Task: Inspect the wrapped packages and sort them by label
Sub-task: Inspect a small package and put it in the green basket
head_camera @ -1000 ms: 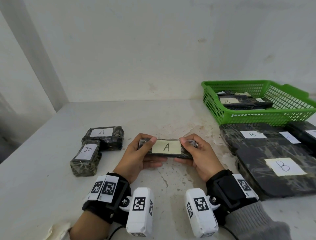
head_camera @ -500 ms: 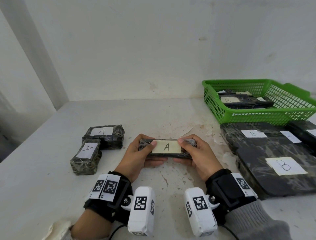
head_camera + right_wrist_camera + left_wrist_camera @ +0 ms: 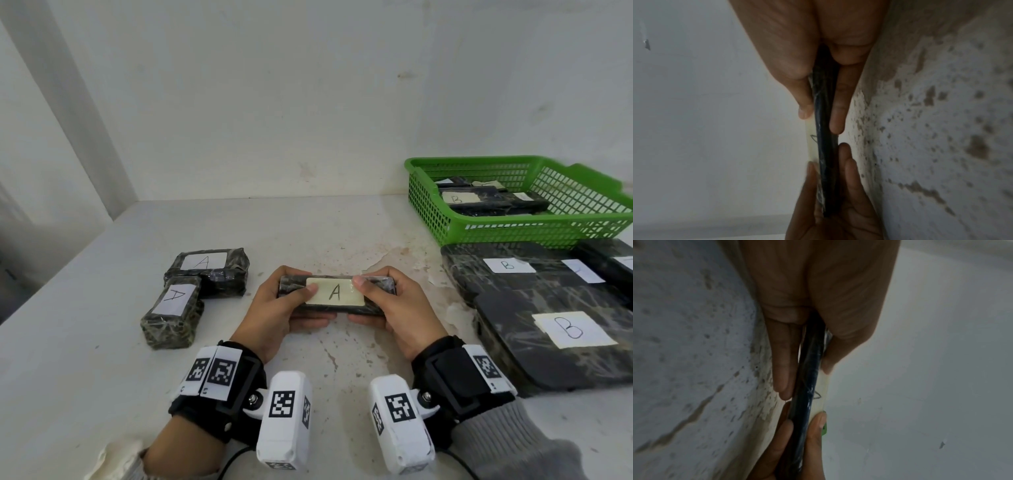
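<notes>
We hold the package (image 3: 337,297) by its two ends, left hand (image 3: 274,310) and right hand (image 3: 400,308) each pinching it, thumb on top at the label's (image 3: 335,291) edge, fingers beneath, just above the table (image 3: 308,233). It looks thin, light and slippery in film; the ends grip best. The A pile (image 3: 195,284) lies left, B packages (image 3: 548,315) and basket (image 3: 513,202) right.
</notes>
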Motion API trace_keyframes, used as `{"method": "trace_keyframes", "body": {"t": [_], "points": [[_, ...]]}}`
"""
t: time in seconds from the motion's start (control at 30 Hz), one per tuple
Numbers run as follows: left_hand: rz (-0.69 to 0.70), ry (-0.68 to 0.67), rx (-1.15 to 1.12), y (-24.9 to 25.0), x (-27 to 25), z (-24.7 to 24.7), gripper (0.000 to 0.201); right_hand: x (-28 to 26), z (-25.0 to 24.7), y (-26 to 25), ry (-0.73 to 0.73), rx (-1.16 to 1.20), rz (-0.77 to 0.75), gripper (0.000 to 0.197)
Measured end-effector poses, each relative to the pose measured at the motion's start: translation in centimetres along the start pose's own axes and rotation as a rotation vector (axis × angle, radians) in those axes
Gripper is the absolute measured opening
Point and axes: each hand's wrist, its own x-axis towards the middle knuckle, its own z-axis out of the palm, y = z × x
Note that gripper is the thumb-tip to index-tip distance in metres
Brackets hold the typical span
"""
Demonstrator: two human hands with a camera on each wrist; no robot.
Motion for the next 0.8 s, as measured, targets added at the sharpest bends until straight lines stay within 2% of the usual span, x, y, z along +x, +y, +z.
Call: {"method": "trace_keyframes", "body": {"t": [0.1, 0.27, 0.37, 0.47, 0.6, 0.7, 0.8], "points": [[-0.012, -0.017, 0.001, 0.15, -0.12, 0.18, 0.01, 0.04, -0.1, 0.08, 0.018, -0.01, -0.036, 0.014], [0.108, 0.059, 0.039, -0.21, 0.02, 0.0, 0.008, 0.08, 0.06, -0.06, -0.059, 0.036, -0.013, 0.009], [0.131, 0.102, -0.013, -0.02, 0.14, -0.14, 0.015, 0.08, 0.11, -0.21, -0.129, 0.126, -0.003, 0.019], [0.102, 0.069, -0.093, 0.03, 0.18, -0.11, 0.027, 0.11, -0.04, -0.17, -0.103, 0.113, -0.052, 0.023], [0.127, 0.108, -0.115, -0.36, 0.39, -0.15, 0.027, 0.2, -0.06, -0.3, -0.111, 0.169, -0.001, 0.024], [0.124, 0.134, -0.148, -0.38, 0.53, -0.25, 0.029, 0.09, -0.06, -0.56, -0.155, 0.239, 0.036, 0.038], [0.106, 0.095, -0.175, -0.13, 0.37, -0.09, 0.028, 0.02, -0.24, -0.56, -0.129, 0.219, -0.001, 0.054]]}}
